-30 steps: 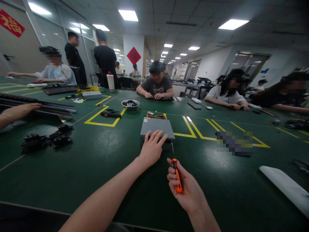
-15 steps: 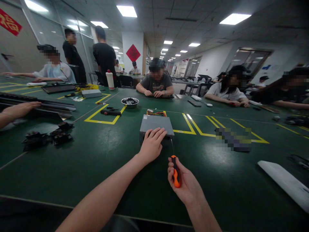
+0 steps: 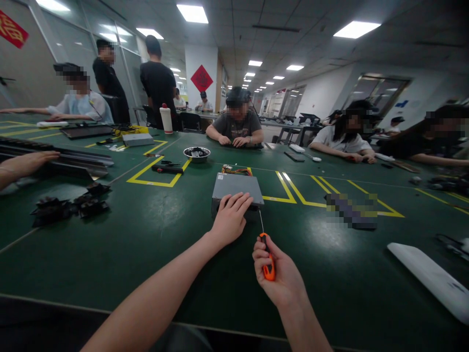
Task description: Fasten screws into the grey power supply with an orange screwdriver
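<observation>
In the middle of a green table (image 3: 91,264), on the near half, sits a grey metal box (image 3: 238,185), with a bunch of coloured wires (image 3: 237,171) at its far side and a small white label on its top by the far left corner. The left hand (image 3: 230,220) lies over the near edge of the box, its fingers spread loosely and flat across the top. The right hand (image 3: 282,278), palm turned up, is curled around the orange and black handle of a screwdriver (image 3: 270,271). The thin shaft points away from the person, up to the box's near right corner; the tip is too small to tell whether it sits in a screw.

Beyond the box and to the left, a shiny bowl (image 3: 197,160) holds dark bits. Nearer than the bowl, a black tool (image 3: 166,169) lies across a frame of yellow tape (image 3: 150,183). Farther left are clumps of black parts (image 3: 88,203), and behind them another person's hand (image 3: 32,162) rests by some long dark rails (image 3: 78,164). A white slab (image 3: 425,276) lies at the right. Across the table, a person in a grey shirt (image 3: 237,129) leans over the far edge, both hands low on the surface.
</observation>
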Demonstrator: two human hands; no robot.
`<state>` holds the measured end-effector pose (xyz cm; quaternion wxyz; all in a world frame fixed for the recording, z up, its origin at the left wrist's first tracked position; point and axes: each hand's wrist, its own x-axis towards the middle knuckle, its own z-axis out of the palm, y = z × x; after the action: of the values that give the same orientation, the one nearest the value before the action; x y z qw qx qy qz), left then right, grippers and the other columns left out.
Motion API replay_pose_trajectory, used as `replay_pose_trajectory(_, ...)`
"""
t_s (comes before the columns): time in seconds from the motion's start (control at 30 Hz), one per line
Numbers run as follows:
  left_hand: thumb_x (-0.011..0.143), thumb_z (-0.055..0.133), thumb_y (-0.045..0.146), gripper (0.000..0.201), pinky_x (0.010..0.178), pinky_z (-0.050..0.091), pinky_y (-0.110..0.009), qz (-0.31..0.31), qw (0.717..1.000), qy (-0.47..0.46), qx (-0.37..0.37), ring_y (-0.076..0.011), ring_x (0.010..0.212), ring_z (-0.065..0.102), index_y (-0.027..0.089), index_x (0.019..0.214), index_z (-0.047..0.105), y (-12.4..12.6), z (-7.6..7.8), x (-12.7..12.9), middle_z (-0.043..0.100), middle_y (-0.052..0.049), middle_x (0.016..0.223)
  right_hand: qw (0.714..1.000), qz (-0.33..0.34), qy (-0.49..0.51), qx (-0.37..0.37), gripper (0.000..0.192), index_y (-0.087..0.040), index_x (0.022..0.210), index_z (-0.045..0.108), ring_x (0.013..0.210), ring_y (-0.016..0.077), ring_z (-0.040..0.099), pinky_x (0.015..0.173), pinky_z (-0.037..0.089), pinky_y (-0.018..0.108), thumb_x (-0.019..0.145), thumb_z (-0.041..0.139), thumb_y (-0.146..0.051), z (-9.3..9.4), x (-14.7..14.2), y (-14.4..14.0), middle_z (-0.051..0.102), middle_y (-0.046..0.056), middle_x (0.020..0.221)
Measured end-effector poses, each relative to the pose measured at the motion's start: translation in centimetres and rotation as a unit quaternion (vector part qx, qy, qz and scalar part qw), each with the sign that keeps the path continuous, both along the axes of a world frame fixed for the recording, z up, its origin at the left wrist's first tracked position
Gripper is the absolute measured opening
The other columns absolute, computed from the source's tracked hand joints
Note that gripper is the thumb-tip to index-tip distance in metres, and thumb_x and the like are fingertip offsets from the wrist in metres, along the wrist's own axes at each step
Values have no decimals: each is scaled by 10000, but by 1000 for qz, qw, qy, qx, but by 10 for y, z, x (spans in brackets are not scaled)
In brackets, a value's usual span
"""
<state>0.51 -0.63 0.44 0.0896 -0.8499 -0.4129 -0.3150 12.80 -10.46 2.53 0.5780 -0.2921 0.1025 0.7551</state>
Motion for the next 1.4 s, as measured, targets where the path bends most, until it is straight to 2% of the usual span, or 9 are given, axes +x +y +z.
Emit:
replay_pose_trajectory(0.2, 784, 427, 115, 521, 1042, 230, -389, 2, 1000, 7, 10, -181, 1258, 332, 235, 1289, 379, 0, 0, 0, 414, -8, 1361, 1000, 16, 2, 23, 200, -104, 932, 505, 403, 24, 351, 288, 293, 90, 899, 362, -241, -2, 1, 1, 371, -48, 604)
replay_pose_trajectory(0.37, 780, 441, 118, 521, 1038, 231, -390, 0, 1000, 10, 10, -179, 1252, 337, 233, 1285, 385, 1, 0, 0, 411, -5, 1363, 1000, -9, 5, 19, 113, -117, 845, 474, 397, 3, 349, 262, 251, 73, 880, 405, -199, -4, -2, 4, 419, -23, 675)
replay_pose_trajectory(0.53, 779, 441, 118, 529, 1039, 225, -390, -1, 1000, 15, 12, -187, 1253, 335, 224, 1294, 377, 0, -1, -1, 403, -19, 1368, 999, -14, 33, 16, 143, -104, 878, 482, 416, -8, 391, 299, 305, 53, 897, 378, -202, -5, -1, 3, 435, -18, 693)
replay_pose_trajectory(0.7, 778, 443, 122, 535, 1040, 223, -387, 6, 1000, 23, 18, -188, 1261, 319, 225, 1298, 370, 0, -2, 0, 394, -13, 1373, 998, 25, -38, 34, 196, -106, 957, 521, 452, 22, 436, 352, 384, 95, 895, 394, -241, -11, -2, 3, 457, -23, 654)
replay_pose_trajectory(0.8, 786, 437, 134, 534, 1042, 217, -388, 3, 999, 30, 20, -190, 1263, 314, 222, 1307, 356, 0, -1, -1, 384, -13, 1380, 996, 22, -68, 52, 178, -105, 938, 528, 446, 25, 419, 333, 360, 101, 883, 415, -232, -12, -4, 4, 464, -19, 654)
replay_pose_trajectory(0.93, 798, 422, 145, 539, 1045, 210, -385, 7, 999, 42, 29, -191, 1264, 314, 215, 1325, 329, 0, -1, -1, 377, -19, 1384, 998, -8, -52, 42, 76, -103, 855, 498, 449, 5, 405, 320, 323, 73, 863, 431, -138, -9, -4, 2, 482, -3, 706)
replay_pose_trajectory(1.17, 799, 430, 153, 561, 1042, 214, -390, 10, 998, 47, 41, -192, 1266, 307, 209, 1341, 298, -1, -2, 0, 377, -34, 1382, 998, 15, -34, 44, 181, -86, 987, 503, 485, 25, 454, 381, 406, 95, 892, 399, -199, -12, 2, 1, 459, -19, 668)
replay_pose_trajectory(1.27, 807, 423, 159, 555, 1041, 212, -399, 8, 998, 49, 39, -198, 1264, 310, 226, 1343, 294, 0, -2, 0, 378, -34, 1379, 997, 26, -42, 56, 190, -90, 991, 505, 456, 24, 429, 342, 364, 92, 896, 386, -203, -9, 5, 1, 441, -26, 651)
replay_pose_trajectory(1.4, 813, 411, 155, 536, 1039, 214, -405, 2, 998, 51, 35, -199, 1269, 302, 238, 1333, 309, -1, -1, -1, 379, -30, 1377, 998, 1, -44, 49, 114, -102, 901, 494, 433, 4, 393, 302, 297, 70, 883, 394, -153, -3, 7, 1, 463, -10, 695)
